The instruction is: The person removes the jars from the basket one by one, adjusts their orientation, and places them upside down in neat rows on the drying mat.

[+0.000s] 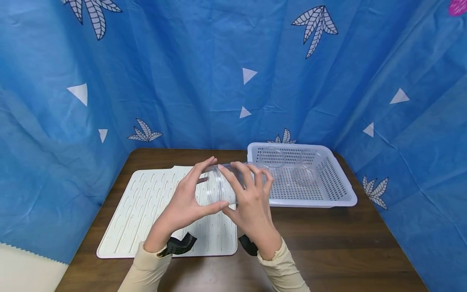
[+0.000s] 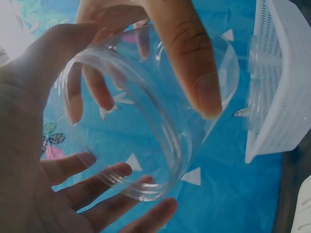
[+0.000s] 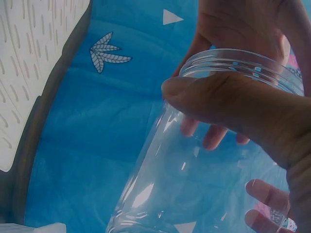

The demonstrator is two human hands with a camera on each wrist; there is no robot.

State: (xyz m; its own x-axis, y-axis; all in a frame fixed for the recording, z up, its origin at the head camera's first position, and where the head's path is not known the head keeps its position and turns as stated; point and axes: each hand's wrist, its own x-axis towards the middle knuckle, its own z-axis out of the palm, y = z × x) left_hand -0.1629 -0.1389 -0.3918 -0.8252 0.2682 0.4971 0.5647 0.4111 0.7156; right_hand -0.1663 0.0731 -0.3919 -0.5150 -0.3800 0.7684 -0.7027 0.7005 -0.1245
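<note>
The jar (image 1: pixel 220 188) in your hands is clear and colourless, a broad cylinder with raised rings round its mouth. You have it on its side in the air, left of the basket (image 1: pixel 310 202) and nearer to you, with the mouth turned away from the basket and the body pointing towards it. Your left hand (image 1: pixel 182 205) is spread wide in a curve round the mouth, thumb on one side and fingers on the other. Your right hand (image 1: pixel 253 202), on the side nearer the basket, holds the jar round its body, with the thumb lying just below the rings.

Under all this is a dark brown desk (image 1: pixel 328 251) with wood grain. A white mat (image 1: pixel 146 219) lies on it, left of the basket, and a blue cloth (image 1: pixel 182 81) hangs in soft folds behind the basket and to both sides of it, printed with white triangles and outlined leaves.

The basket itself is pale, a rectangle with rounded corners, a smooth rim and rows of small slots; clear round containers (image 1: pixel 310 162) sit inside. The mat carries rows of long raised ridges. Your cream sleeves (image 1: pixel 286 267) are gathered at the wrists, below the basket in the head view.
</note>
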